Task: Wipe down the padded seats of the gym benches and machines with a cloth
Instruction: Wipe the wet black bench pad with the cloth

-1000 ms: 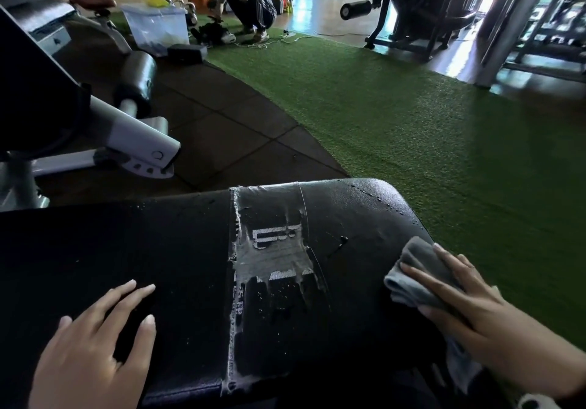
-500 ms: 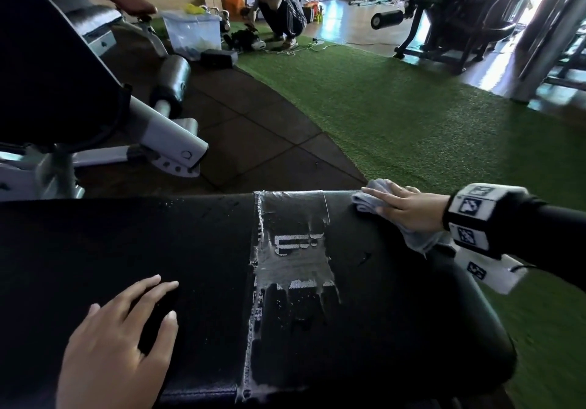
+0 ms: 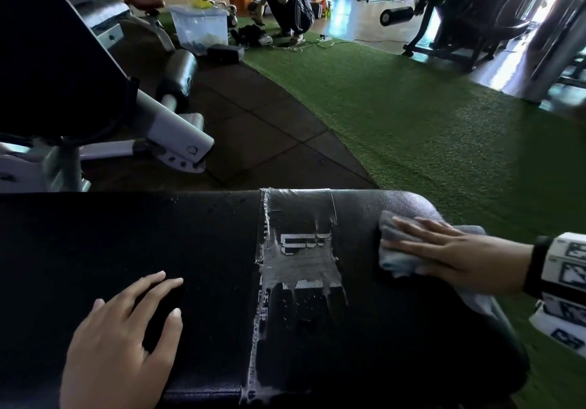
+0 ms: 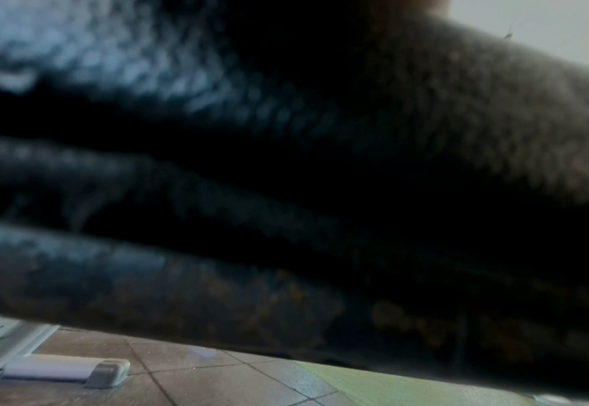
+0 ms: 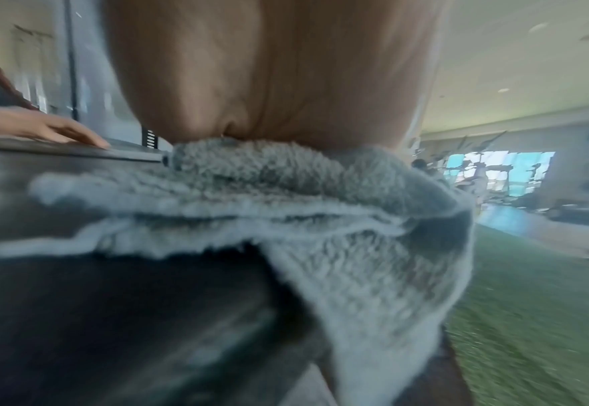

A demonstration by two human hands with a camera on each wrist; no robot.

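Right hand (image 3: pixel 444 251) flat, fingers straight, pressing grey cloth (image 3: pixel 396 250) onto black bench pad (image 3: pixel 206 250). Worn patch (image 3: pixel 301 256) just beside its fingertips. Left hand (image 3: pixel 123 342) flat on pad, fingers spread.

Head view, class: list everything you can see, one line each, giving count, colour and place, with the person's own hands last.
Bench pad: one, black, across the foreground.
Worn patch: one, silvery, peeling, mid pad.
Cloth: one, grey, on the pad's right end, under the right hand.
Incline bench: one, white frame with black pads, far left.
Storage bin: one, clear, on the floor behind it.
Turf: one strip, green, right of the dark floor tiles.
Crouching person: one, at the back.
Weight machine: one, black, back right.
Wrist band: one, white with black markers, right wrist.
Left hand: flat on the pad.
Right hand: flat, pressing the cloth.
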